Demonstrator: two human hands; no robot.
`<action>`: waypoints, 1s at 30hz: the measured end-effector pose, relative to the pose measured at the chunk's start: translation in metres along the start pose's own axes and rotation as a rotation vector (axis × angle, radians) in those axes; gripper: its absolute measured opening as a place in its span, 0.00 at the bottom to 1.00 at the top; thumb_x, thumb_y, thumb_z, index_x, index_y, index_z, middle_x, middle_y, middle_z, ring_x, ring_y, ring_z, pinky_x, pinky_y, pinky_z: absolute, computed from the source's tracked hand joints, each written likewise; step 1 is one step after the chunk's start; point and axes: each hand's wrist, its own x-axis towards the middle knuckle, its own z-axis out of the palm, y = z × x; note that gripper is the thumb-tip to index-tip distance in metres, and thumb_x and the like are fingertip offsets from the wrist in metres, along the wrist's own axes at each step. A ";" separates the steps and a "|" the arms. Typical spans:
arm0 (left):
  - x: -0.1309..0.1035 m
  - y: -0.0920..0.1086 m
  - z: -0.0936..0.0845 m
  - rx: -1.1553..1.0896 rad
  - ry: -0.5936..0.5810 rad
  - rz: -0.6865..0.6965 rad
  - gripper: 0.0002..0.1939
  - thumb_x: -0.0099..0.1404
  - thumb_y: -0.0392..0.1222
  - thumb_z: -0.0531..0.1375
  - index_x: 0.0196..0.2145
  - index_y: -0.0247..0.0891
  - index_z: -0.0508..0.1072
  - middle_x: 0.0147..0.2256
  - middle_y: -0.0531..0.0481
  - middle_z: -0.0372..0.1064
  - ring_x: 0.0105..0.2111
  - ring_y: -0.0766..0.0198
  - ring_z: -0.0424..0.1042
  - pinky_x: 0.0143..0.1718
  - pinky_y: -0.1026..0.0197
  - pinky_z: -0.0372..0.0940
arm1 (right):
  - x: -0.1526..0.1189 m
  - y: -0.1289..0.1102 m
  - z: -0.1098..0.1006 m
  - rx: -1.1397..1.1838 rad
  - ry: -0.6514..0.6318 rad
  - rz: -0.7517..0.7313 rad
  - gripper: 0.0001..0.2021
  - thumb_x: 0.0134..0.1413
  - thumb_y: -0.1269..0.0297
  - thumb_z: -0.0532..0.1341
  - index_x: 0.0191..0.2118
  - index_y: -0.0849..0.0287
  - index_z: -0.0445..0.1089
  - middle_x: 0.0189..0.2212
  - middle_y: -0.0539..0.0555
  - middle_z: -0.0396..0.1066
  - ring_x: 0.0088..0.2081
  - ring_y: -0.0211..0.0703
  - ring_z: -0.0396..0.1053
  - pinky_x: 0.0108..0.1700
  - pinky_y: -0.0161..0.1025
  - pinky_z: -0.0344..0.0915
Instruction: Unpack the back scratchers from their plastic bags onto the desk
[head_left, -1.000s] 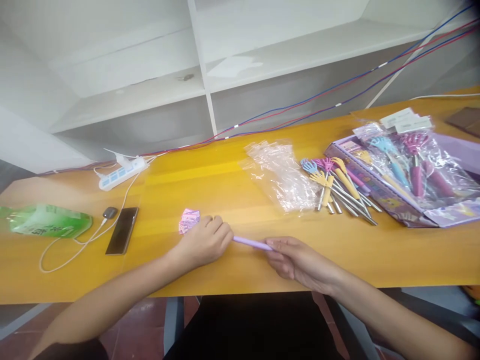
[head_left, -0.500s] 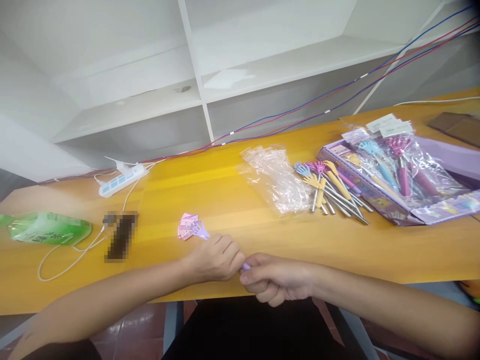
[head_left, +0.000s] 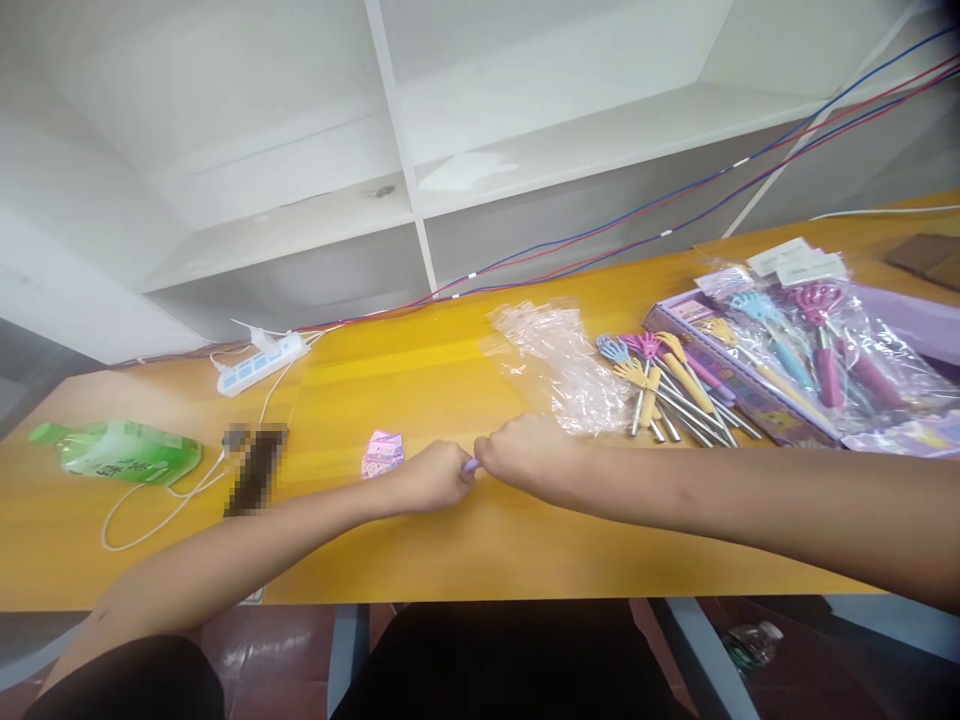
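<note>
My left hand (head_left: 435, 478) is closed around one part of a purple back scratcher (head_left: 471, 466). Against it, my right hand (head_left: 519, 455) grips the same tool, knuckles up. Only a short purple piece shows between the two fists; the rest is hidden by my fingers. A small stack of pink printed cards (head_left: 383, 453) lies on the table just beyond my left wrist. Farther right are clear plastic bags (head_left: 559, 370) and a pile of back scratchers (head_left: 675, 385) with blue, pink, yellow and purple parts and metal rods.
A purple display box (head_left: 757, 385) at right holds bagged back scratchers. To the left are a green bottle (head_left: 127, 452), a white power strip (head_left: 262, 364) with cables, and a blurred dark object (head_left: 256, 470). White shelving (head_left: 420, 230) stands behind the table (head_left: 390, 370).
Both hands have moved up and farther over the table. My right hand has turned from thumb-side to knuckles up on the back scratcher, whose hand-shaped head is now out of sight.
</note>
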 end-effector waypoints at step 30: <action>0.037 0.020 -0.111 0.578 0.595 -0.015 0.12 0.69 0.31 0.56 0.29 0.34 0.77 0.27 0.40 0.74 0.31 0.55 0.75 0.36 0.57 0.61 | 0.061 0.052 -0.075 0.079 0.224 0.186 0.16 0.69 0.61 0.54 0.37 0.65 0.76 0.33 0.64 0.76 0.38 0.50 0.75 0.41 0.41 0.62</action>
